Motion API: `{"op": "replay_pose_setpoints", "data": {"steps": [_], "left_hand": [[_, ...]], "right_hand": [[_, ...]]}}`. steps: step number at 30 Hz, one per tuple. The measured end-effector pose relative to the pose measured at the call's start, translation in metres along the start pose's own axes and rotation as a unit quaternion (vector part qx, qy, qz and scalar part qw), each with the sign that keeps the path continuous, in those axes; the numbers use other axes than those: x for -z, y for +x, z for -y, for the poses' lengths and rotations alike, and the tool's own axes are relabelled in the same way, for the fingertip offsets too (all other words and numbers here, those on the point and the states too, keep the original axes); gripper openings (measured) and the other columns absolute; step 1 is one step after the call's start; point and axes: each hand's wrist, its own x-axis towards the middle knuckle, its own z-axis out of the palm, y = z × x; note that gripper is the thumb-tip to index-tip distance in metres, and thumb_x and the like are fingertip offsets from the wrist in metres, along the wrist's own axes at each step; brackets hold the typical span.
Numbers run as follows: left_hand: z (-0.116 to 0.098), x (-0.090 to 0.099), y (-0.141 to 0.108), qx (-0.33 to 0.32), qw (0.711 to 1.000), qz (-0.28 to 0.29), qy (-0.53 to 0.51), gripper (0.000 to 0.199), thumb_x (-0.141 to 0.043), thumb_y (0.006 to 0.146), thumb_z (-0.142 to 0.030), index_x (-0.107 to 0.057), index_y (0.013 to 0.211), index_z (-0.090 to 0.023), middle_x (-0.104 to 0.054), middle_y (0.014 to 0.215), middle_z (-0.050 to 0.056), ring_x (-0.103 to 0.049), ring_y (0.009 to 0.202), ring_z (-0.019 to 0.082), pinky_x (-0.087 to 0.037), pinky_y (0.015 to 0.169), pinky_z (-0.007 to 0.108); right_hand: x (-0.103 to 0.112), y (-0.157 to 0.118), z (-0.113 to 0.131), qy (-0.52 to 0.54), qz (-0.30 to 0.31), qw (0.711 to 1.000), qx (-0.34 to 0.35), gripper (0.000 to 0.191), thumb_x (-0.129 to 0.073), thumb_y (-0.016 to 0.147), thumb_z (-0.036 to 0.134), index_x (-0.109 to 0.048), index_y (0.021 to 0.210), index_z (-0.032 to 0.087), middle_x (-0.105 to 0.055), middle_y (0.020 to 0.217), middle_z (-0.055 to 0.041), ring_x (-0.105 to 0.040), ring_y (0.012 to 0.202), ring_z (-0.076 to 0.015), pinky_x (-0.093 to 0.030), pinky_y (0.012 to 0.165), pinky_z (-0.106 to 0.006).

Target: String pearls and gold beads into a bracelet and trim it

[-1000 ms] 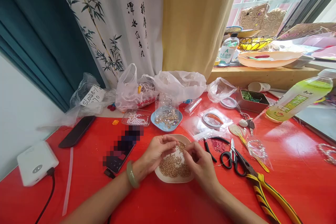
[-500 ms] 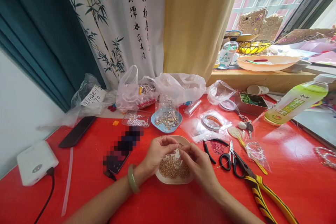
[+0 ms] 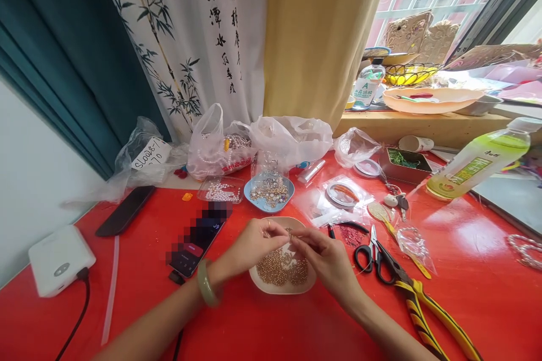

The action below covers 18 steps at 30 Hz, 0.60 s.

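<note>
A pale dish point(image 3: 282, 287) on the red table holds many small gold beads point(image 3: 273, 268). Above its far half my left hand point(image 3: 258, 242) and my right hand point(image 3: 324, 254) meet, fingertips nearly touching. Each hand is closed in a pinch of thumb and forefinger. What lies between the fingertips is too small to make out. A green bangle point(image 3: 206, 283) circles my left wrist.
Behind the dish stand a blue tray point(image 3: 269, 206) of beads and a clear box point(image 3: 220, 190) of pearls. A phone point(image 3: 197, 251) lies left; scissors point(image 3: 372, 254), yellow-black pliers point(image 3: 427, 310) and a tilted green bottle point(image 3: 478, 163) are right.
My left hand and wrist have shifted slightly left, uncovering more of the dish's near left side. My right hand has moved slightly right, with its fingers stretched more level. The phone's screen shows more.
</note>
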Motion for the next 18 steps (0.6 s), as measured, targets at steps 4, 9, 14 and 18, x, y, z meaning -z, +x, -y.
{"op": "replay_pose_setpoints", "data": {"steps": [4, 9, 14, 18], "left_hand": [[0.0003, 0.0037, -0.0011, -0.029, 0.998, 0.007, 0.063, 0.017, -0.054, 0.07, -0.026, -0.066, 0.073, -0.014, -0.064, 0.075, 0.006, -0.055, 0.068, 0.015, -0.04, 0.061, 0.024], [0.0005, 0.0055, -0.0007, -0.049, 0.994, 0.004, 0.094, 0.017, -0.051, 0.071, -0.025, -0.064, 0.072, -0.014, -0.063, 0.071, 0.004, -0.054, 0.066, 0.014, -0.039, 0.059, 0.022], [-0.0015, 0.0044, -0.0018, -0.045, 0.991, 0.011, 0.126, 0.015, -0.051, 0.07, -0.023, -0.064, 0.069, -0.015, -0.062, 0.071, 0.003, -0.051, 0.063, 0.013, -0.037, 0.057, 0.021], [0.0004, 0.0055, -0.0011, -0.033, 0.993, 0.027, 0.113, 0.015, -0.052, 0.069, -0.024, -0.064, 0.069, -0.014, -0.06, 0.069, 0.003, -0.049, 0.061, 0.012, -0.036, 0.055, 0.02]], "right_hand": [[-0.0001, 0.0, 0.0033, -0.047, 0.018, 0.999, 0.002, 0.017, -0.05, 0.077, 0.03, -0.061, 0.077, 0.017, -0.061, 0.06, -0.0002, -0.057, 0.054, -0.0116, -0.045, 0.051, -0.022], [-0.0007, 0.0015, 0.0062, -0.069, 0.026, 0.997, 0.011, 0.013, -0.049, 0.075, 0.024, -0.059, 0.071, 0.017, -0.055, 0.054, 0.0025, -0.051, 0.05, -0.01, -0.04, 0.047, -0.02], [-0.0015, 0.0034, 0.0046, -0.09, 0.035, 0.995, 0.009, 0.011, -0.048, 0.073, 0.022, -0.056, 0.068, 0.017, -0.045, 0.048, 0.0057, -0.041, 0.043, -0.0077, -0.031, 0.042, -0.019], [0.0002, 0.0038, 0.0058, -0.056, 0.057, 0.997, -0.012, 0.01, -0.048, 0.072, 0.022, -0.055, 0.065, 0.017, -0.049, 0.052, 0.0046, -0.044, 0.046, -0.0082, -0.034, 0.045, -0.02]]}}
